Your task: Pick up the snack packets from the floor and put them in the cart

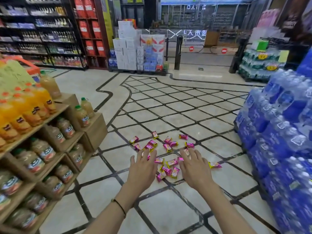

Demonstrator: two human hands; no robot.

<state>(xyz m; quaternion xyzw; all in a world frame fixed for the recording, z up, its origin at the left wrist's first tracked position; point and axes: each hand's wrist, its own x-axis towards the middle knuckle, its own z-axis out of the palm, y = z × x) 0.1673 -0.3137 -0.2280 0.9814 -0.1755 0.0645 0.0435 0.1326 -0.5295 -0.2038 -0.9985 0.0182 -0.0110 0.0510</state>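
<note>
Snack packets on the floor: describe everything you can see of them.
The snack packets are small, shiny, pillow-shaped wrappers, pink with yellow ends. About twenty lie scattered on the tiled floor, some overlapping, and one lies apart to the right. The left hand and right hand are spread open over the nearest ones and hide a few. Whether they touch any cannot be told. None is held.

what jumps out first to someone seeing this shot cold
The pink and yellow packets strewn on the tiled floor in the middle, with the left hand and right hand spread open over their near edge. Next come the orange juice bottles on wooden shelves at left and the blue water packs stacked at right.
</note>
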